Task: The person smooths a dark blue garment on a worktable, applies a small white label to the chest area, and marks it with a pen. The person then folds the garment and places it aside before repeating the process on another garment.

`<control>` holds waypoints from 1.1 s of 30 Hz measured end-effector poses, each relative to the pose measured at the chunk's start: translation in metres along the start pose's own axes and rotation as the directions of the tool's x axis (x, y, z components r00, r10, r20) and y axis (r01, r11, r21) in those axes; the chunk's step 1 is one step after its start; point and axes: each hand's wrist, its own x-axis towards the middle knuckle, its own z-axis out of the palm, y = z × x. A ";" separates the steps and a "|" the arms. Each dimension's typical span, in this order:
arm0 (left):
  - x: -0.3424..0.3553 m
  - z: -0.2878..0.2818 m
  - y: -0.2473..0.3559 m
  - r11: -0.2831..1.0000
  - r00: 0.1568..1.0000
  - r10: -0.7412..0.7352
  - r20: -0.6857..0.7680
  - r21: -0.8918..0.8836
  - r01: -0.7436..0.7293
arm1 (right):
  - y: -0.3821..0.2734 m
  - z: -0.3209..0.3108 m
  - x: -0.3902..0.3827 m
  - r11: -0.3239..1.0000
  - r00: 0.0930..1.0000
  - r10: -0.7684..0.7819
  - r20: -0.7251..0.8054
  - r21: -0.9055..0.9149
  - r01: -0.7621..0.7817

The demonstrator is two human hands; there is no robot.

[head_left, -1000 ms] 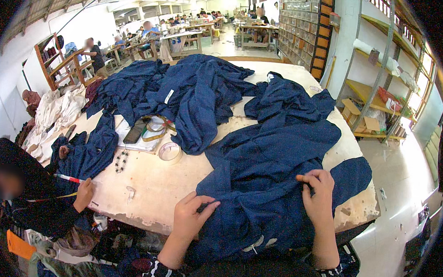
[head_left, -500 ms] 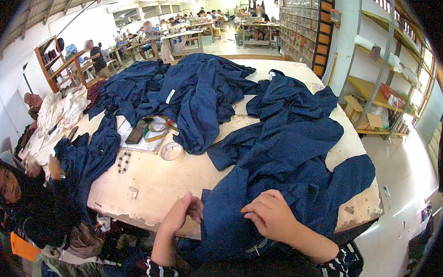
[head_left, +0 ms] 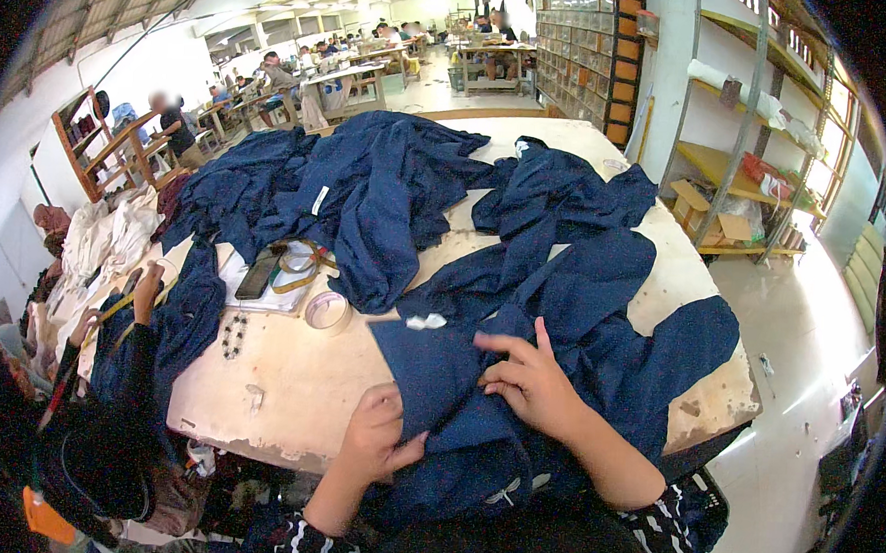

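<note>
A navy blue garment (head_left: 563, 283) lies spread and rumpled on the table in front of me, with a small pale winged motif near its lower edge. My left hand (head_left: 380, 435) pinches the garment's left edge between thumb and curled fingers. Over the cloth, my right hand (head_left: 536, 384) has its index finger stretched out and its thumb raised. Its other fingers are curled in, and what they hold, if anything, cannot be made out. A small white scrap (head_left: 426, 322) rests on the upper edge of the flap between my hands.
On the pale table (head_left: 287, 389) are a tape roll (head_left: 328, 312), a phone (head_left: 257, 274) on papers, a coiled measuring tape (head_left: 298, 269), a beaded string (head_left: 233, 336) and a navy garment pile (head_left: 367, 192). A co-worker (head_left: 95, 409) handles a tape at left. Shelves (head_left: 749, 172) stand right.
My left hand has closed on the cloth edge. My right hand has moved up, its index finger now extended. The flap's upper part now lies spread with a white scrap showing. The co-worker's hands have risen.
</note>
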 end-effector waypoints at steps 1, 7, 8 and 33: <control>-0.005 -0.001 0.002 0.999 1.000 -0.013 0.004 0.052 0.012 | 0.008 0.000 0.001 0.998 0.993 -0.034 0.113 -0.052 0.040; 0.036 -0.024 0.042 0.910 0.940 -0.283 -0.192 0.254 0.326 | -0.004 0.006 -0.019 0.936 0.975 -0.185 0.124 -0.281 0.213; 0.047 -0.025 0.048 0.913 0.969 -0.230 -0.093 0.324 0.247 | -0.008 0.008 -0.018 0.927 0.970 -0.213 0.117 -0.289 0.239; -0.004 -0.018 0.042 0.964 0.952 -0.237 0.194 0.171 0.205 | -0.016 0.020 -0.053 0.970 0.989 -0.145 -0.039 -0.203 0.134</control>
